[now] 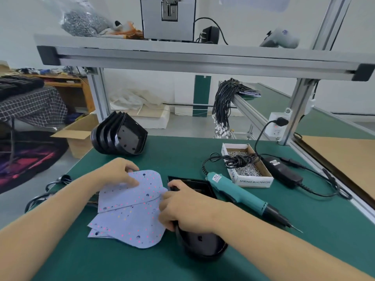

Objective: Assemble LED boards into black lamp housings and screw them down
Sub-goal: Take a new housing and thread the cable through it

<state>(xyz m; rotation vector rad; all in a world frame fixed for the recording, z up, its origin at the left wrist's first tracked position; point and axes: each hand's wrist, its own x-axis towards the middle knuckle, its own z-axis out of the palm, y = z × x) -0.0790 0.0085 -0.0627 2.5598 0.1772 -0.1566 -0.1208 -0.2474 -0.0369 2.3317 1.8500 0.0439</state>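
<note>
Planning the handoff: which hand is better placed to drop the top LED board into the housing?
Left. The left hand already pinches the top board at its far edge, lifted off the stack. The right hand rests on the housing, so it can steady it.

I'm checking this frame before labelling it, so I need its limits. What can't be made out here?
All head view:
- Black housing under the right hand: its top part is covered by hand and wrist.
- Lower LED boards: hidden under the top board, which the left hand pinches; count unclear.
- Screw box: screws too small, partly under the coiled cord.
- Machine on the shelf: cut off by the top edge.
</note>
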